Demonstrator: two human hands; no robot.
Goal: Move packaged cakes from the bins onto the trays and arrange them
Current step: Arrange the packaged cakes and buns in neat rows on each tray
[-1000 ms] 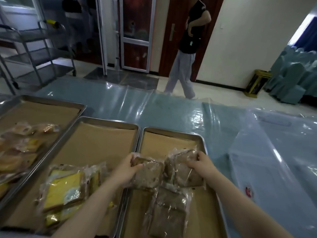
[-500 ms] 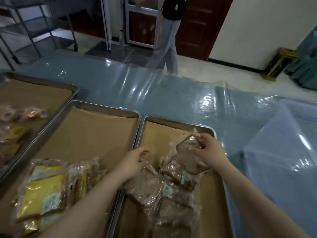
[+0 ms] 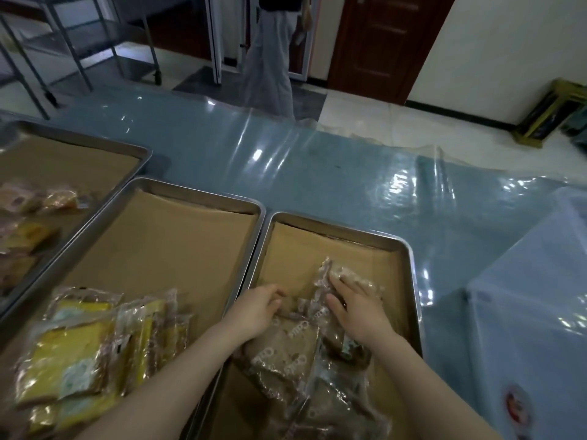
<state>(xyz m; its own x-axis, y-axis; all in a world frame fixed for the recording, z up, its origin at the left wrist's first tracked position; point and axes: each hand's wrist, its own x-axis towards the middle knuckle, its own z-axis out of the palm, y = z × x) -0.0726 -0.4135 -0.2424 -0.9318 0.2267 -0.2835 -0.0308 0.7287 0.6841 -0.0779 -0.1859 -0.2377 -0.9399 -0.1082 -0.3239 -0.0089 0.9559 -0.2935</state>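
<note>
Three paper-lined metal trays lie side by side. The right tray [image 3: 409, 249] holds a loose pile of brown packaged cakes [image 3: 286, 350] at its near end. My right hand [image 3: 359, 309] lies flat, fingers apart, on the farthest brown cake [image 3: 346, 276], pressing it onto the paper. My left hand [image 3: 257, 312] has its fingers curled over the far edge of another brown cake [image 3: 293, 308] in the pile. The middle tray [image 3: 178, 188] carries yellow packaged cakes [image 3: 73, 360] at its near left. The left tray [image 3: 139, 154] has several mixed cakes [image 3: 28, 217].
A pale blue lidded bin [image 3: 524, 312] stands to the right under clear plastic sheeting. The blue table [image 3: 317, 173] runs on beyond the trays. A person [image 3: 270, 58] stands by the doorway behind it. A metal rack cart [image 3: 79, 36] is at the far left.
My right hand has lowered the brown cake it held up and now presses it flat on the tray. My left hand moved right onto the pile. The person behind stepped left.
</note>
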